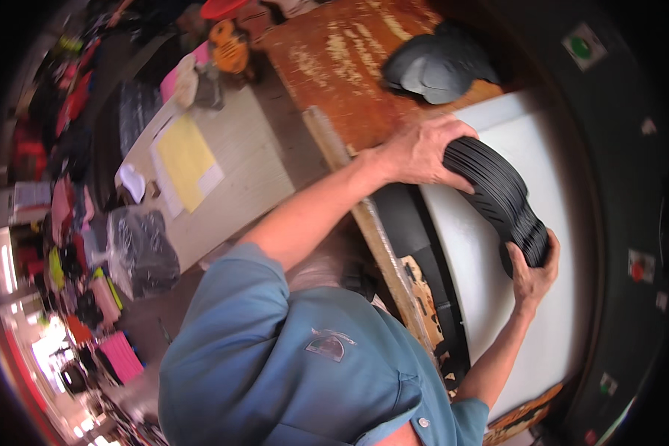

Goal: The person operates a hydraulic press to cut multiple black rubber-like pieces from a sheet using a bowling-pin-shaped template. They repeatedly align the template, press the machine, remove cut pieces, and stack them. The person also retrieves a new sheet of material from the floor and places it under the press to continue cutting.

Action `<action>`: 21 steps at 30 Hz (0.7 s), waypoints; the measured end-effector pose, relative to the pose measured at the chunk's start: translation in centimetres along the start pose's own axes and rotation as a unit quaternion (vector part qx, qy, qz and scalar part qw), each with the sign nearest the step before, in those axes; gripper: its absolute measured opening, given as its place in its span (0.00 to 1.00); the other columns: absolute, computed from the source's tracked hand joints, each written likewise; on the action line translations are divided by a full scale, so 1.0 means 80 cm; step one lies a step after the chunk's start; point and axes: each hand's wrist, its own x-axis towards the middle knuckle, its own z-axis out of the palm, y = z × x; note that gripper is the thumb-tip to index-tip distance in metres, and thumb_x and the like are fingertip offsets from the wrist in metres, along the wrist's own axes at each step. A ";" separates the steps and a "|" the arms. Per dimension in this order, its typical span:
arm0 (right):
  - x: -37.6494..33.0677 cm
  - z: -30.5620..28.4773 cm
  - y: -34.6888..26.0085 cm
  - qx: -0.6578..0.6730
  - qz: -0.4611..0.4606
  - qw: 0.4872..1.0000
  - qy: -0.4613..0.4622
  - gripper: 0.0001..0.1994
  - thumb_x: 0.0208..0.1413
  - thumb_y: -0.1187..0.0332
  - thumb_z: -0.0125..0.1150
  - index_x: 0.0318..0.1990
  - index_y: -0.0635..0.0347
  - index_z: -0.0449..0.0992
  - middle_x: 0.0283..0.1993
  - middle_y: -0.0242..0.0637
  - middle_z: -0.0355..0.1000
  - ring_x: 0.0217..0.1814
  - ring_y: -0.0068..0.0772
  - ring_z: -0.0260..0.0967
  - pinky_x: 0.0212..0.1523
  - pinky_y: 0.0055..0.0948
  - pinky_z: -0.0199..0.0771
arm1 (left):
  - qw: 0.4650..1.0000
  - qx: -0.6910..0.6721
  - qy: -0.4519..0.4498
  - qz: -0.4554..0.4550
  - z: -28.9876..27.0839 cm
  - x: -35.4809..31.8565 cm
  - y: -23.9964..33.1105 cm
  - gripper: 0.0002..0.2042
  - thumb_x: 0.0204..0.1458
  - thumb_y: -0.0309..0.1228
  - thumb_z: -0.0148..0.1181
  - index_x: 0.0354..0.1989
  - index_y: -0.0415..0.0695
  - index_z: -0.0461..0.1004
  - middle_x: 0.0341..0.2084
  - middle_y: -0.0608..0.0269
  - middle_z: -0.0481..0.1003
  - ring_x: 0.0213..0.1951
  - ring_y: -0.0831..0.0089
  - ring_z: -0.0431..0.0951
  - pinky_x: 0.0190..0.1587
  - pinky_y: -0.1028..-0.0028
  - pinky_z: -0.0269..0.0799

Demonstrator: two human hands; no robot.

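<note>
While gripped at both ends: stack of black cut pieces [498, 197], held over the white board [490, 297].
Left hand [420, 152]: fingers clenched over the stack's upper end.
Right hand [534, 273]: fingers wrapped round its lower end.
Nearby: second pile of black pieces [438, 67] on the worn wooden bench [334, 59].
Room: pale table [234, 167] with yellow paper [186, 160], cluttered workshop beyond.
</note>
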 end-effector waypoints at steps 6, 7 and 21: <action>0.010 -0.007 0.003 -0.028 0.027 0.999 -0.001 0.37 0.49 0.62 0.87 0.64 0.66 0.75 0.59 0.41 0.78 0.62 0.38 0.73 0.69 0.36 0.69 | 0.995 -0.055 0.064 -0.055 0.017 -0.013 0.006 0.43 0.39 0.57 0.86 0.58 0.40 0.77 0.50 0.49 0.79 0.55 0.52 0.81 0.60 0.57 0.79; 0.008 -0.011 -0.006 -0.048 0.065 0.997 0.003 0.39 0.49 0.58 0.87 0.66 0.66 0.76 0.60 0.43 0.78 0.64 0.38 0.73 0.70 0.37 0.68 | 0.993 -0.068 0.046 -0.088 0.013 -0.014 0.009 0.43 0.39 0.58 0.85 0.58 0.39 0.77 0.51 0.49 0.79 0.55 0.51 0.81 0.60 0.57 0.78; -0.121 0.233 -0.324 0.079 0.137 0.922 -0.354 0.40 0.49 0.59 0.85 0.66 0.73 0.75 0.57 0.50 0.82 0.57 0.40 0.81 0.60 0.36 0.80 | 0.879 -0.176 0.016 -0.443 -0.293 -0.334 -0.077 0.39 0.42 0.53 0.84 0.60 0.41 0.80 0.52 0.51 0.84 0.55 0.60 0.84 0.58 0.65 0.80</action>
